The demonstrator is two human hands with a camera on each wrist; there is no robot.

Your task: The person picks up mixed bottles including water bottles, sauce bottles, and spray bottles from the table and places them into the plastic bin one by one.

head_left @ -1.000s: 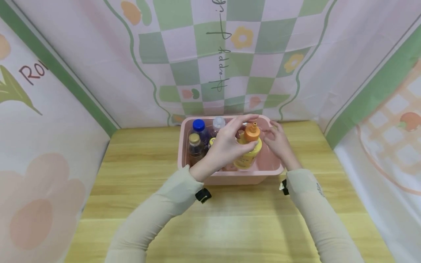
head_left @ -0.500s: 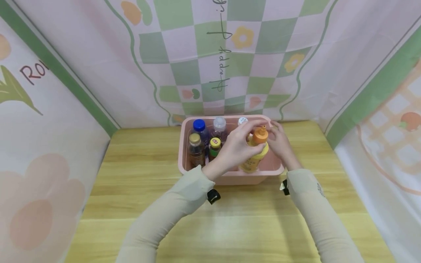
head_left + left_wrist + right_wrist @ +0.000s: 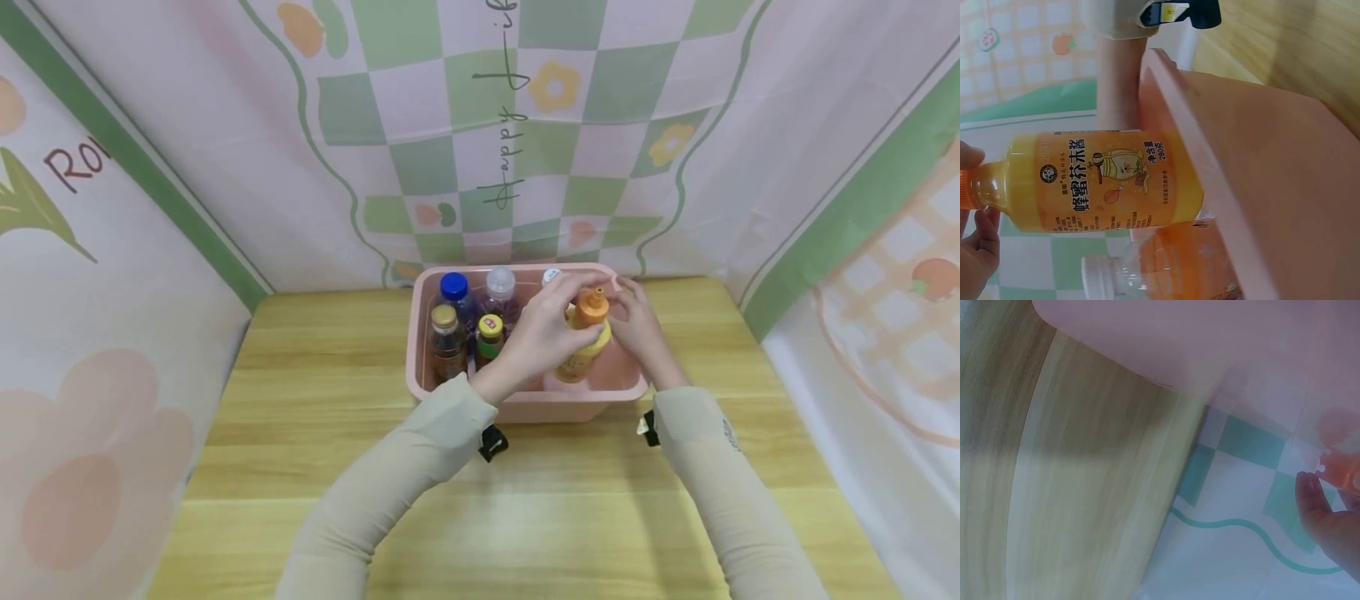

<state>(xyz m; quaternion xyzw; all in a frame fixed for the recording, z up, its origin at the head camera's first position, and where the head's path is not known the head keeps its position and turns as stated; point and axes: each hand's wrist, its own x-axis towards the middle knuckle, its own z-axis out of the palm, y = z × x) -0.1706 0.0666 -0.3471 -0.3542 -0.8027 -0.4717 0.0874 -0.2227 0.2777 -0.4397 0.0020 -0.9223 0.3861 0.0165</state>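
Observation:
My left hand (image 3: 551, 329) pinches a yellow honey mustard squeeze bottle (image 3: 1110, 181) at its neck, just under the orange nozzle cap (image 3: 592, 307). The bottle is held inside the right half of a pink bin (image 3: 525, 410); its base is near the bin floor, and contact cannot be told. My right hand (image 3: 637, 329) is over the bin's right rear corner, beside the bottle cap and partly hidden behind it. In the right wrist view its loosely bent fingertips (image 3: 1313, 500) show nothing held between them.
In the bin's left half stand a blue-capped bottle (image 3: 454, 287), a gold-capped bottle (image 3: 447, 337), a clear-topped bottle (image 3: 501, 283) and a small yellow-capped bottle (image 3: 491, 327). A white-capped orange drink bottle (image 3: 1172, 262) is beside the held bottle. A wall cloth hangs close behind.
My left hand has carried the mustard bottle rightward within the bin, bringing the small yellow-capped and white-capped bottles into view. My right hand has stayed nearly in place.

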